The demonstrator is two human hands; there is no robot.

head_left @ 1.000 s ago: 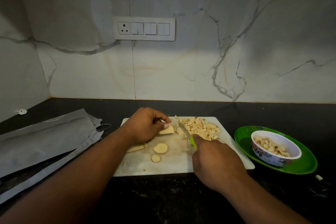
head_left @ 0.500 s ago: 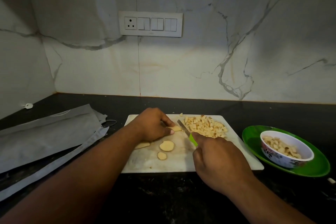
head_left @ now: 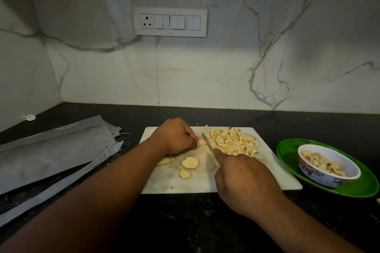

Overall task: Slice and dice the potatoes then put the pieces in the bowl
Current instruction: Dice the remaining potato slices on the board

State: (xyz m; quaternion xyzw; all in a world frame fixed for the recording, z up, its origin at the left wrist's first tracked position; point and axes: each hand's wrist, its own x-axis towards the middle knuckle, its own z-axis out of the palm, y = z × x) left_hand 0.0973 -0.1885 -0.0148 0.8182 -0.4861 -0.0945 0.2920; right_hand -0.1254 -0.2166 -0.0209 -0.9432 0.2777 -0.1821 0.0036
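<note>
Black stone counter (head_left: 185, 222) before me, meeting the marble wall. Directly on it: my white cutting board (head_left: 267, 176) at centre; a green plate (head_left: 292, 156) just right of the board; folded grey sheets (head_left: 51, 150) at left; a small white object (head_left: 30, 117) in the far left corner.

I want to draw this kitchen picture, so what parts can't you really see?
Head view:
- The yellow potato piece being cut: mostly hidden under the left hand.
- The green knife handle: mostly covered by the right hand.
- The flowered white bowl on the green plate: its wall hides how deep the potato cubes go.
- The grey bags: cut off by the left edge.
</note>
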